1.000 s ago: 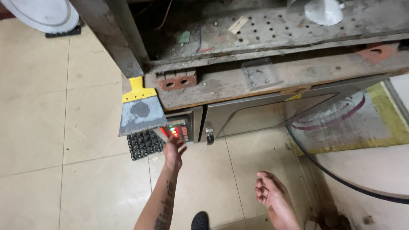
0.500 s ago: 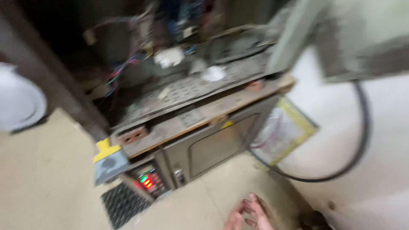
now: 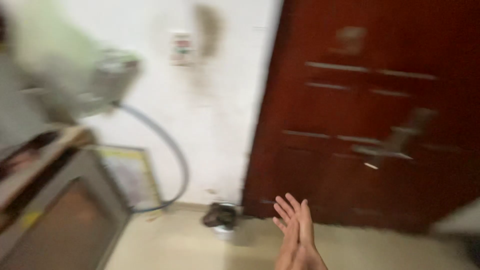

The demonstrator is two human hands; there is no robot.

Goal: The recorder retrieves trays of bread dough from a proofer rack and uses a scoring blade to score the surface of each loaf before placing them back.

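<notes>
Pretty blurry shot. Bottom centre of the frame there are two hands pressed together, palm to palm. The front hand (image 3: 304, 235) hides most of the back hand (image 3: 286, 235), and I can't tell which is left and which is right. Fingers (image 3: 295, 209) are straight and fanned a bit, holding nothing.

Nearest thing to them is one small pot (image 3: 222, 225) on the floor (image 3: 175, 247), just left of the hands, at the foot of the wall (image 3: 220, 125). Something dark is piled in it — too smeared to say what.

Right half of the frame is one dark red door (image 3: 380, 115) with a lever handle (image 3: 395, 142). One grey hose (image 3: 170, 145) loops down the wall at left, in front of one framed picture (image 3: 127, 172) leaning there. Lower left corner has one grey cabinet (image 3: 55, 220).
</notes>
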